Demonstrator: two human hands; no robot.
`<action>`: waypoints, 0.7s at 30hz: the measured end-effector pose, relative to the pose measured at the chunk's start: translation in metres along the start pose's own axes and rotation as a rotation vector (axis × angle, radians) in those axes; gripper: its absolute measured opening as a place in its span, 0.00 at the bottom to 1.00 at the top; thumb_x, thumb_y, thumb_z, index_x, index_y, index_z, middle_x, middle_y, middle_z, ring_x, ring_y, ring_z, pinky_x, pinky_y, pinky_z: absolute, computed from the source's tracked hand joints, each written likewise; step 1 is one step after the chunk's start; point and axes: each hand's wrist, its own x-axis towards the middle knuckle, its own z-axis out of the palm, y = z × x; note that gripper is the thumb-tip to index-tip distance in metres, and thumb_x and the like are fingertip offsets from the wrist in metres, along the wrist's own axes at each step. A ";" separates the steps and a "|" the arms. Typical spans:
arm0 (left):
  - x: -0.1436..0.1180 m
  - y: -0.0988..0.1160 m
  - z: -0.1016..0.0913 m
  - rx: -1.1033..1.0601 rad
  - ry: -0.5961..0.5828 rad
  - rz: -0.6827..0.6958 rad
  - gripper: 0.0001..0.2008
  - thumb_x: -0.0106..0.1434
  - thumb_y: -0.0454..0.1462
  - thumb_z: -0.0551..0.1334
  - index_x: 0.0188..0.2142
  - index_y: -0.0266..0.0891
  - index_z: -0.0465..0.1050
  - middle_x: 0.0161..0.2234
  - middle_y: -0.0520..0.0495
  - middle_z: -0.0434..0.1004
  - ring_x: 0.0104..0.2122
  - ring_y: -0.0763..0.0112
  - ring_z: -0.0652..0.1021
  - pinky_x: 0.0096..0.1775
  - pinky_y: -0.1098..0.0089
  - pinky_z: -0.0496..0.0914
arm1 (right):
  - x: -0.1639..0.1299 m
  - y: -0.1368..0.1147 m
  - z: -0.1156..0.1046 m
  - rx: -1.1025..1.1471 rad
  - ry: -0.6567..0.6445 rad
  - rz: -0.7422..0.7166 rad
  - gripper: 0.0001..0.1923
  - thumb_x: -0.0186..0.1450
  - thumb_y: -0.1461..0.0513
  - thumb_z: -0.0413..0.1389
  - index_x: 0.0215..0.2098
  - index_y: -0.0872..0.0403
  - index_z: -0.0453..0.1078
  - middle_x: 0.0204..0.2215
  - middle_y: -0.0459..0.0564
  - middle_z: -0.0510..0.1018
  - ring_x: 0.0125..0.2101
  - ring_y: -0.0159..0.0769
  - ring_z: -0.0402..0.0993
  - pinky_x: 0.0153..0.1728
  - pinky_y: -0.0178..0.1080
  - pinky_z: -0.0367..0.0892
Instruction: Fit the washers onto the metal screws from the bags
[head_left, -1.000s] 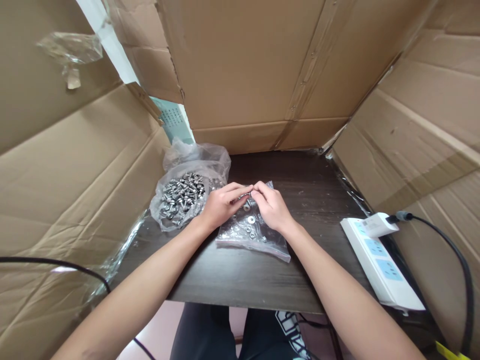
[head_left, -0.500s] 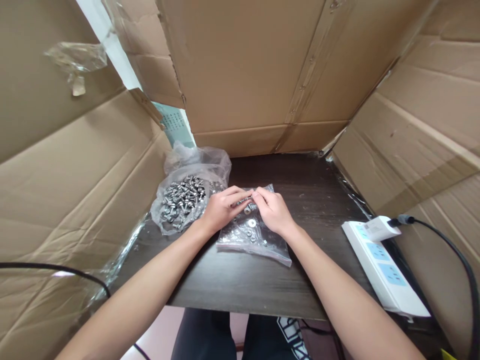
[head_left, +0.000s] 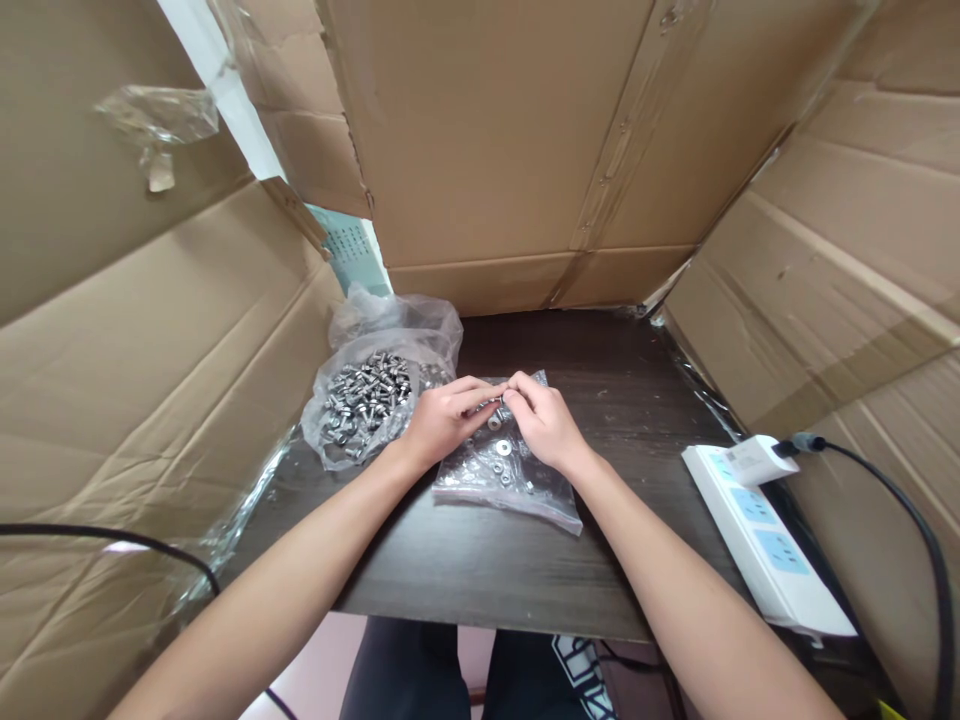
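Cardboard walls box in your dark table (head_left: 480, 560). Between your hands, your left hand (head_left: 442, 420) and right hand (head_left: 544, 420) pinch a small screw (head_left: 496, 404) together above the washer bag (head_left: 502, 475), apparently mid-assembly. Left of your left hand sits the screw bag (head_left: 367, 405); next calls for fine fingertip alignment.

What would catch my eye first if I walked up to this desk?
Two bare hands, the left hand and the right hand, meet fingertip to fingertip at the middle of the dark table, pinching something small and metallic over a flat bag of washers. Just left lies an open bag of screws. Cardboard walls the desk on three sides, and a white power strip sits at the right edge.
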 end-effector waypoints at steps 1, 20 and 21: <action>0.000 0.000 0.000 0.001 0.002 -0.002 0.10 0.71 0.35 0.64 0.50 0.39 0.81 0.41 0.45 0.85 0.30 0.77 0.81 0.32 0.78 0.74 | 0.000 0.000 0.000 -0.016 -0.002 0.004 0.16 0.72 0.53 0.46 0.27 0.50 0.58 0.21 0.43 0.65 0.25 0.34 0.63 0.30 0.37 0.54; 0.001 -0.001 0.001 0.006 0.014 0.012 0.09 0.70 0.35 0.66 0.47 0.38 0.82 0.40 0.45 0.86 0.31 0.76 0.82 0.32 0.78 0.75 | -0.001 0.001 -0.001 -0.110 -0.039 0.032 0.18 0.72 0.53 0.45 0.26 0.51 0.59 0.23 0.45 0.69 0.26 0.35 0.64 0.31 0.37 0.54; 0.000 -0.002 0.001 0.007 0.014 0.004 0.09 0.70 0.35 0.66 0.47 0.38 0.82 0.40 0.45 0.86 0.31 0.76 0.82 0.32 0.78 0.75 | -0.001 0.000 -0.001 -0.120 -0.038 0.039 0.20 0.73 0.52 0.44 0.25 0.51 0.58 0.22 0.45 0.68 0.26 0.35 0.63 0.31 0.38 0.54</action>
